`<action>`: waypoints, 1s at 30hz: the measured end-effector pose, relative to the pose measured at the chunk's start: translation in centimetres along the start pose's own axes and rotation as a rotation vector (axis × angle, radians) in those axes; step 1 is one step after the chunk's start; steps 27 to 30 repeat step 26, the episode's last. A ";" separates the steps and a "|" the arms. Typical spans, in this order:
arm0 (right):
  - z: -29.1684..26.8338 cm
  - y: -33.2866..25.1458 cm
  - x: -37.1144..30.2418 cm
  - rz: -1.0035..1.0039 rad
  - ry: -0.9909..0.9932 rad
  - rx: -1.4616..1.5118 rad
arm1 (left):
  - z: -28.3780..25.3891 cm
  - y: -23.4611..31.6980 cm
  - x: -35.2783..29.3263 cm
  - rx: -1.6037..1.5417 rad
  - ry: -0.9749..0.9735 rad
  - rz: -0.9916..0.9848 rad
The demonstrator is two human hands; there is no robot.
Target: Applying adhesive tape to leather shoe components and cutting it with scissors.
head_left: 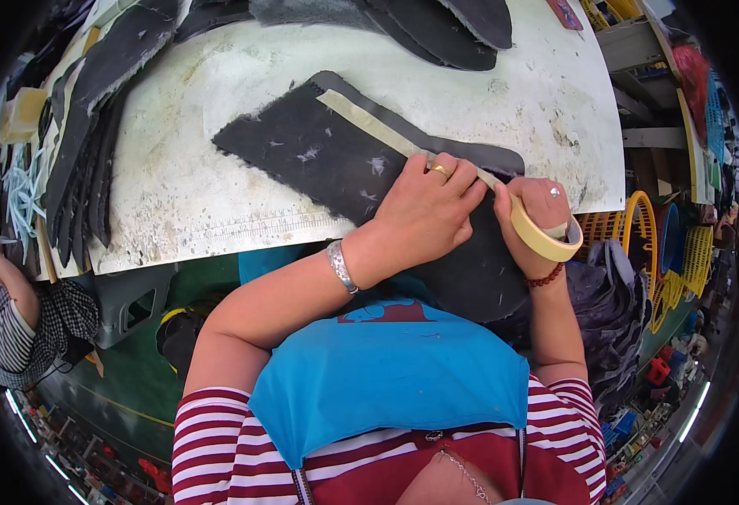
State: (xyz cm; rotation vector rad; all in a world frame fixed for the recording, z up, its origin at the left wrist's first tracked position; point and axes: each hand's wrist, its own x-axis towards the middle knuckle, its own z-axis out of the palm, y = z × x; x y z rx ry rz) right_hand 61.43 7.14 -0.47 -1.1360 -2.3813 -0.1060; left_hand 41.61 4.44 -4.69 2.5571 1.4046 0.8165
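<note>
A dark boot-shaped piece of fuzzy-edged material [294, 147] lies on the white table, its lower part hanging over the front edge. Along its far side runs a pale strip of masking tape [365, 122], stuck down from the upper left toward my hands. With fingers bent, my left hand [428, 206] presses on the tape and the material. The tape roll [546, 240] hangs around the fingers of my right hand [534, 206], which pinches the strip where it leaves the roll. Part of the strip is hidden under my left fingers.
Stacks of dark cut pieces lie on the white table [193, 181] at the left [92, 126] and far side [445, 34]. Ruler markings run along its front edge. Yellow baskets [639, 227] and dark folded material [609, 303] are at the right. Another person [24, 324] is at far left.
</note>
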 end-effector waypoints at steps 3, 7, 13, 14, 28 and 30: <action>0.5 0.0 -0.6 0.064 0.005 0.100 | 0.0 -0.1 -0.1 0.010 -0.001 0.012; 1.3 0.8 -0.8 0.133 0.023 0.104 | -0.2 0.0 0.0 0.024 0.019 0.016; 2.3 2.5 -0.2 0.150 0.023 0.060 | 0.0 0.0 -0.2 0.040 0.028 0.031; 2.4 2.8 -0.1 0.119 0.015 0.027 | 0.0 0.0 -0.2 0.041 0.028 0.030; 2.6 3.9 1.2 0.052 -0.028 0.026 | -0.2 0.1 -0.1 0.084 -0.036 -0.003; 2.6 3.9 1.2 0.052 -0.028 0.026 | -0.2 0.1 -0.1 0.084 -0.036 -0.003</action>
